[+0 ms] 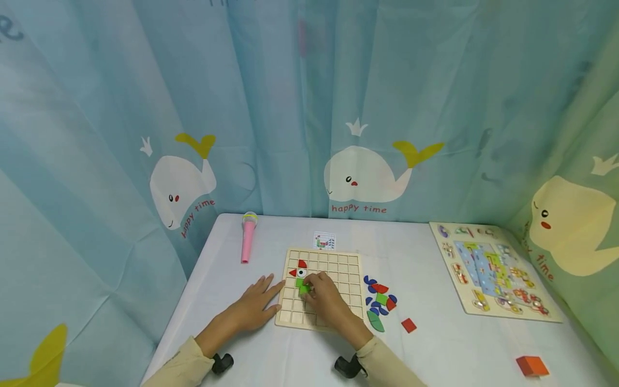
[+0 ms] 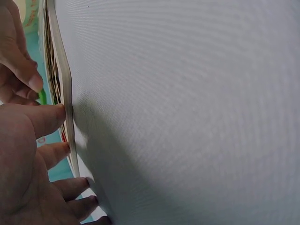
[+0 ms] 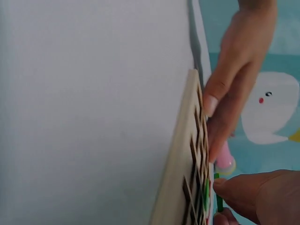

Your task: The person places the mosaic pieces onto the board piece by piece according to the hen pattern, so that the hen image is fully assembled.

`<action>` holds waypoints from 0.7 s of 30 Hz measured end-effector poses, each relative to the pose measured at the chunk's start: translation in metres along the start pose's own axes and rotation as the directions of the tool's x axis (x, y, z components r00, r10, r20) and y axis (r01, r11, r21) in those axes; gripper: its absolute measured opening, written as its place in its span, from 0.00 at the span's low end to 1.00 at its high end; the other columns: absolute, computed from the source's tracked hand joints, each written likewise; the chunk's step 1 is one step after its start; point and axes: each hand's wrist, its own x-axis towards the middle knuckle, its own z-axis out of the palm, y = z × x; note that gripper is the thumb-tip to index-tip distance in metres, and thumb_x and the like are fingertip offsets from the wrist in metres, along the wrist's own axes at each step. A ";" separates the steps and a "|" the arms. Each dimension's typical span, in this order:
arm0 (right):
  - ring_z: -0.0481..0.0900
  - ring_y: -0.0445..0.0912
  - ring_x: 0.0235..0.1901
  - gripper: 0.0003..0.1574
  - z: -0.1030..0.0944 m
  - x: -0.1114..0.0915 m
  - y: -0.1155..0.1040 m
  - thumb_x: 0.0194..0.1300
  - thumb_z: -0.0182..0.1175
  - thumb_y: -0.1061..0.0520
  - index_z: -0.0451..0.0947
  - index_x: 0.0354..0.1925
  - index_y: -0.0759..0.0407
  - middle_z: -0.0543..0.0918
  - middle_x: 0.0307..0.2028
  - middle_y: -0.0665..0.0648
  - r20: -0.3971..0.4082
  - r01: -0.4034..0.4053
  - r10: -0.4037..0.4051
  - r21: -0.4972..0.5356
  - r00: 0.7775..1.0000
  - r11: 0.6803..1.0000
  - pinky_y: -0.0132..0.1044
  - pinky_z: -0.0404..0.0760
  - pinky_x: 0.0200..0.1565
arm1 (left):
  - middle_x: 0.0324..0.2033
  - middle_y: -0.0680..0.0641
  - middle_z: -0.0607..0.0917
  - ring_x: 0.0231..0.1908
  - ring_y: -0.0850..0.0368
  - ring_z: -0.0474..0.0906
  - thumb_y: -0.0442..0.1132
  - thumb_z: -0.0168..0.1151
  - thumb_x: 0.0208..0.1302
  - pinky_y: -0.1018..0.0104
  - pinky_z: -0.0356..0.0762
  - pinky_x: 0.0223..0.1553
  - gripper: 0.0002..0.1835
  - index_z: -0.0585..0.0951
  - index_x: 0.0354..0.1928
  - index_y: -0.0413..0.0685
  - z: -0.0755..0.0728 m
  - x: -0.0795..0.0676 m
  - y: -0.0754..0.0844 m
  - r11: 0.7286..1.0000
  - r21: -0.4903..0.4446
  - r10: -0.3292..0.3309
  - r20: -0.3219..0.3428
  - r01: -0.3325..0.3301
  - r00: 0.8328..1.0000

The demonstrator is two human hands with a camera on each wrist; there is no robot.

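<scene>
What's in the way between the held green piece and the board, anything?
Nothing I can see. The right hand pinches the green piece over the board, and the left hand rests at the board's edge, out of the way.

A few tiles are sitting on the board. Just behind it, a card is lying; behind-left, a microphone. Right of it, loose pieces are lying; well right, a puzzle; front-right, a block.

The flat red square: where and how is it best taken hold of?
Best, I think, by two opposite edges, from above, once the right hand is free: the red square lies flat, looks thin and is clear of other pieces.
</scene>
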 end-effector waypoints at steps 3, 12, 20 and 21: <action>0.75 0.44 0.38 0.12 0.006 0.001 -0.001 0.65 0.73 0.67 0.81 0.45 0.63 0.79 0.41 0.57 -0.001 0.017 -0.017 -0.027 1.000 0.999 0.36 0.81 0.39 | 0.81 0.34 0.58 0.81 0.32 0.50 0.49 0.56 0.81 0.33 0.53 0.78 0.33 0.64 0.82 0.52 0.000 0.000 0.000 1.000 -0.001 0.007 -0.007 -0.007 1.000; 0.72 0.41 0.37 0.09 0.013 0.005 -0.003 0.65 0.72 0.67 0.84 0.43 0.62 0.80 0.40 0.55 0.027 0.025 -0.023 -0.055 0.999 0.998 0.33 0.78 0.37 | 0.81 0.34 0.58 0.81 0.32 0.51 0.50 0.56 0.81 0.34 0.54 0.78 0.32 0.65 0.82 0.53 0.000 0.000 0.001 1.000 0.006 0.002 -0.014 -0.002 1.000; 0.74 0.42 0.39 0.09 0.013 0.005 -0.004 0.67 0.72 0.64 0.86 0.45 0.62 0.82 0.42 0.54 0.046 0.034 -0.031 -0.065 0.998 0.997 0.33 0.80 0.39 | 0.82 0.35 0.58 0.82 0.34 0.50 0.50 0.57 0.81 0.35 0.53 0.79 0.33 0.65 0.82 0.53 0.001 -0.001 0.001 1.000 0.008 -0.006 -0.013 0.007 1.000; 0.74 0.42 0.39 0.08 0.013 0.004 -0.004 0.67 0.72 0.64 0.86 0.45 0.62 0.82 0.42 0.54 0.049 0.033 -0.030 -0.065 0.998 0.997 0.33 0.80 0.40 | 0.82 0.35 0.58 0.82 0.33 0.50 0.50 0.57 0.81 0.34 0.53 0.79 0.33 0.65 0.82 0.53 0.000 -0.001 0.001 1.000 0.005 -0.007 -0.012 0.007 1.000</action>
